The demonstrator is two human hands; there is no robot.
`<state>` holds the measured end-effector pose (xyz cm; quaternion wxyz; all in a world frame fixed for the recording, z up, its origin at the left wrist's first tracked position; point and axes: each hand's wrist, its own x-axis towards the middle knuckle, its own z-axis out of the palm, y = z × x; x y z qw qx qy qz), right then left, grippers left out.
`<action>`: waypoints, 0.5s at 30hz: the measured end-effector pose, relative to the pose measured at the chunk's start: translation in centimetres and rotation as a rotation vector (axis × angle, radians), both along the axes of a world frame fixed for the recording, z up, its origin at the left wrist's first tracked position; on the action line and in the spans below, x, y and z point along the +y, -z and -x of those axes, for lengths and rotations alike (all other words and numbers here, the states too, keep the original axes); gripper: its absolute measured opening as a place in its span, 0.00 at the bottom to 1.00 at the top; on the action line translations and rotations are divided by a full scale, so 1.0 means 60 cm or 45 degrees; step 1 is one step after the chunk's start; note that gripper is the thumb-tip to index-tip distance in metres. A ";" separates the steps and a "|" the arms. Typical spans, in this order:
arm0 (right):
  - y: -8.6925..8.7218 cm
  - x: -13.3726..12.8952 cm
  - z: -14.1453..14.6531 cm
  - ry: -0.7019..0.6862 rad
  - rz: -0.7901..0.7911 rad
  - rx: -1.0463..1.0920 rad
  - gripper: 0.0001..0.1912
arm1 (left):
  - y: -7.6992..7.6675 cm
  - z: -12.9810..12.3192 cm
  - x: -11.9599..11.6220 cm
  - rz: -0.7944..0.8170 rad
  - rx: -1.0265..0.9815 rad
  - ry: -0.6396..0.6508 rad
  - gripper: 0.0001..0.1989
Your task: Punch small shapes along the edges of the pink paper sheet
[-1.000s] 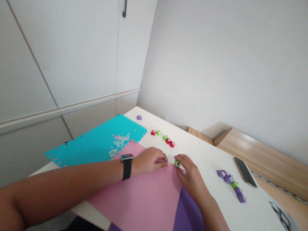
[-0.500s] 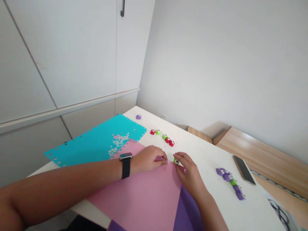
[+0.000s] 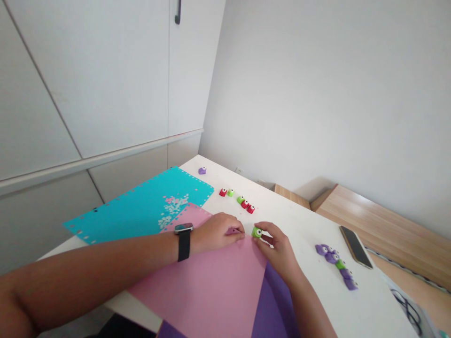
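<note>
My right hand [image 3: 276, 246] grips a small green paper punch [image 3: 256, 232] between thumb and fingers, at the far edge of a pink sheet of paper [image 3: 211, 286]. Close by on the left, my left hand [image 3: 220, 232] is closed in a pinch on that same edge. A row of small holes runs along the pink sheet's upper-left edge. Under it, a purple sheet [image 3: 275, 305] shows at the lower right. The blue sheet [image 3: 130, 211] beyond my left arm has holes along its edges and a pile of tiny paper cutouts [image 3: 172, 209] on it.
Red and green punches [image 3: 244, 203] stand in a line on the white table [image 3: 289, 225]. One purple punch [image 3: 202, 171] sits near the far corner. Several purple punches [image 3: 331, 257] and a green one are grouped at right, beside a phone [image 3: 355, 247]. Cabinets [image 3: 105, 70] border the left.
The green punch has tilted and shifted slightly left and up in my right hand, and those fingers have changed their grip. My left hand stays on the pink sheet.
</note>
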<state>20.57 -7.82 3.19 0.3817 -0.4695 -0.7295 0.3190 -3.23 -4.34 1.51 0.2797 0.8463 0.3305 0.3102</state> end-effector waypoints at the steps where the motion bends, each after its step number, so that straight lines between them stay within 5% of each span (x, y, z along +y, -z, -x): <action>1: 0.001 0.001 -0.002 0.019 0.030 0.022 0.16 | 0.000 0.000 0.000 -0.004 0.006 0.000 0.13; 15: 0.001 0.001 -0.002 -0.050 -0.055 -0.025 0.15 | -0.002 0.002 -0.002 0.028 -0.044 0.046 0.10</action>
